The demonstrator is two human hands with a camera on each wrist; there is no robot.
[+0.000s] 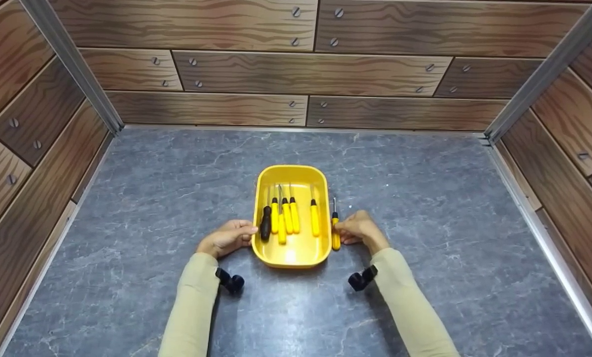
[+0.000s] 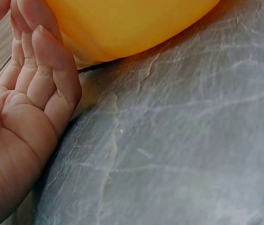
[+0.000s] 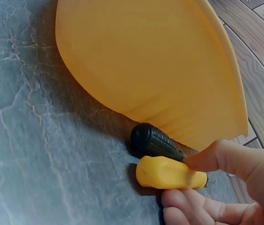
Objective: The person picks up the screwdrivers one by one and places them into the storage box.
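Note:
A yellow tray [image 1: 291, 258] lies in the middle of the grey surface, with several yellow-handled screwdrivers [image 1: 315, 218] and one black-handled screwdriver [image 1: 265, 223] inside. My left hand [image 1: 229, 237] holds the tray's left side, thumb at the rim and fingers against the outer wall. On the other side, my right hand [image 1: 360, 229] pinches the yellow handle of a screwdriver [image 3: 167, 173] just outside the tray. Between that handle and the tray wall, the right wrist view shows another black-handled screwdriver [image 3: 153, 140]; the tray side hides it from the head view.
The grey marbled surface [image 1: 425, 198] runs out to wood-patterned walls [image 1: 305, 72] at the back and both sides. Metal strips [image 1: 568, 292] edge it. Small black wrist cameras [image 1: 359, 280] sit on both sleeves.

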